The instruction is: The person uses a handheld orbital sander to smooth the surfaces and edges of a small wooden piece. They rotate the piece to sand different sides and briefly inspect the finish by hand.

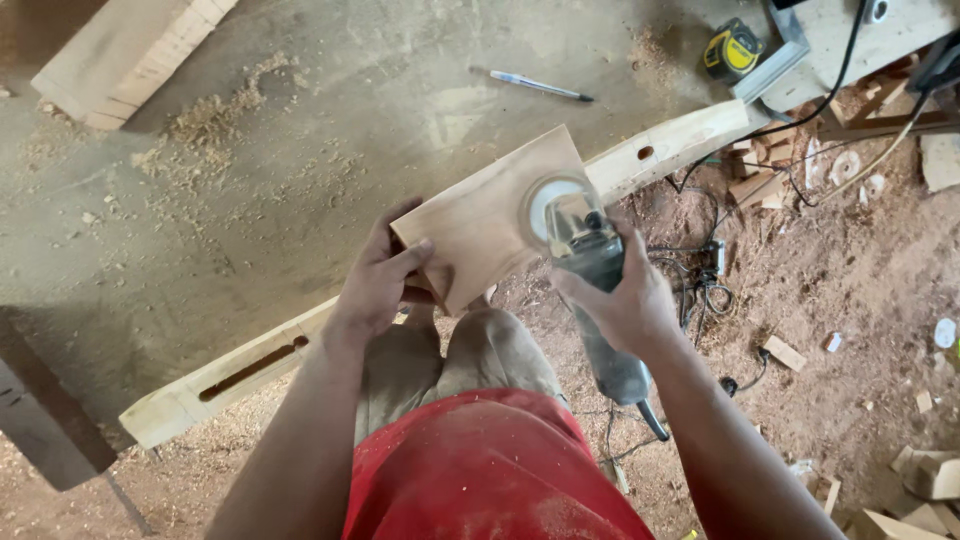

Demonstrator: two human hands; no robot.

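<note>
A dusty workshop floor, strewn with sawdust and wood offcuts, lies under a grey workbench [300, 150]. Nearest the camera, the right hand [625, 300] is wrapped tight around a grey angle grinder [595, 290], whose sanding disc [550, 205] presses on a small plywood board [490, 215]. The left hand [380, 285] grips the board's lower left edge, thumb on top and fingers curled under it. The board rests on a long mortised timber [250, 365] running along the bench edge. Sanding the board's face looks to be the step in hand; the next pass would call for a steady grip and a flat disc. Beyond the board lie a pen [540, 86] and what seems a yellow tape measure [732, 50].
</note>
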